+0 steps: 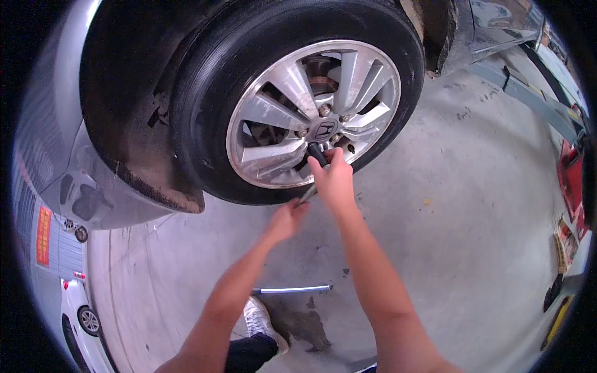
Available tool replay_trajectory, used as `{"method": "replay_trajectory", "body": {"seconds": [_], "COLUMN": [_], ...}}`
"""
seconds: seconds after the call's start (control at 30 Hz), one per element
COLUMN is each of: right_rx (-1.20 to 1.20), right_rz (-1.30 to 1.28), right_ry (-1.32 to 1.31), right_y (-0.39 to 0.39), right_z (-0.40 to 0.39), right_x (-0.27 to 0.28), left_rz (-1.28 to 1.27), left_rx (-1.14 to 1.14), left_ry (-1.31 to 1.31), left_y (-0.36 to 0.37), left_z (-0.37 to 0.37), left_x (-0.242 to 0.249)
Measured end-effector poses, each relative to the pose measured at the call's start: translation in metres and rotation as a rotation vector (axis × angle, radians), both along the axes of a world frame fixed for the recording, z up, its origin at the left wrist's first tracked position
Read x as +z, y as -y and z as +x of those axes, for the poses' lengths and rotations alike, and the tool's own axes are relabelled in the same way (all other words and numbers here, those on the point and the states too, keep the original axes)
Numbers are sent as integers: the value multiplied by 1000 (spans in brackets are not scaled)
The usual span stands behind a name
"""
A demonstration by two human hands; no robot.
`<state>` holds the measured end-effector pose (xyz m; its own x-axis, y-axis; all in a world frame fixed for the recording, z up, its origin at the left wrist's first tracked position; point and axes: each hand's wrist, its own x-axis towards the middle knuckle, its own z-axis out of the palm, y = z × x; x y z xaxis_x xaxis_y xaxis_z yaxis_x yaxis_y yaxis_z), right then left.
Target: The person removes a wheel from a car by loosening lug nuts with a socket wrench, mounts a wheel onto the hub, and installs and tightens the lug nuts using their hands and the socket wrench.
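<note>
A car wheel with a silver alloy rim (290, 84) and a black tire (208, 93) fills the upper middle. Several lug nuts surround its centre cap (324, 129). A black socket (316, 153) sits at the lower lug position, below the cap. My right hand (334, 180) is closed around the socket end of the tool, thumb and fingers against it. Lower and to the left, my left hand (288, 219) is wrapped round the metal handle (307, 194), slightly blurred. The joint between handle and socket is hidden behind my right hand.
A metal bar (295, 290) lies on the concrete floor near my shoe (256, 317). The wheel arch (155, 189) curves round the tire at left. A lift arm (535, 99) extends at upper right, with a red object (569, 183) below. A white car (78, 317) stands far left.
</note>
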<state>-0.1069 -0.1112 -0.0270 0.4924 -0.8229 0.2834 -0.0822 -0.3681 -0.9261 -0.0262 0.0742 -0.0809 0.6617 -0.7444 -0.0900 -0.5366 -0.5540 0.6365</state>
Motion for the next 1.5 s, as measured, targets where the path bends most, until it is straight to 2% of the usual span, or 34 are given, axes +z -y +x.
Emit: {"method": "replay_trajectory", "body": {"seconds": [0.07,0.1,0.13,0.27,0.3,0.33,0.37,0.4,0.43,0.57,0.63,0.7,0.77,0.8,0.87,0.97,1.03,1.17,1.2,1.27,1.33,1.43,1.5], "right_rx": [-9,69,153,203,127,71,24,-4,8,-73,-28,12,140,133,185,191,71,57,-22,-136,-122,-100,-81], "right_rz": [82,369,649,697,481,349,214,153,157,98,324,432,678,687,865,858,654,465,404,333,352,307,280], "right_ry": [54,79,99,151,166,99,43,0,9,56,72,106,196,193,221,105,62,-46,-15,73,49,-7,-16], "right_y": [7,7,7,8,7,2,-2,-5,-7,-7,-2,0,4,1,3,5,3,-3,-8,1,24,40,47], "right_z": [4,3,1,-3,11,7,2,-6,-6,2,9,11,3,-1,0,-6,4,-17,-28,-43,-53,-62,-63], "right_x": [1,8,13,16,-15,-8,3,24,24,6,2,4,14,16,18,32,18,18,18,13,11,18,30], "left_rz": [81,191,294,253,251,249,252,82,-86,105,310,332,503,557,574,559,352,275,239,182,87,112,44], "left_rx": [35,77,124,155,153,158,163,100,37,-82,1,-57,-120,-125,-157,-192,-212,-164,-241,-245,-247,-226,-232], "left_ry": [80,123,163,256,234,216,210,156,107,190,115,137,132,139,160,190,299,43,10,32,65,-54,-16], "left_y": [-2,-2,-4,-2,-5,-6,-4,-1,0,8,0,-4,5,6,5,2,-11,-10,-4,13,28,43,55], "left_z": [-24,-40,-47,-41,-37,-36,-27,-10,-1,-2,-19,-17,-14,-19,-17,-10,-8,11,9,-4,-19,-31,-37], "left_x": [82,129,152,126,119,110,76,26,1,41,103,129,154,170,181,172,158,67,55,51,45,40,39]}}
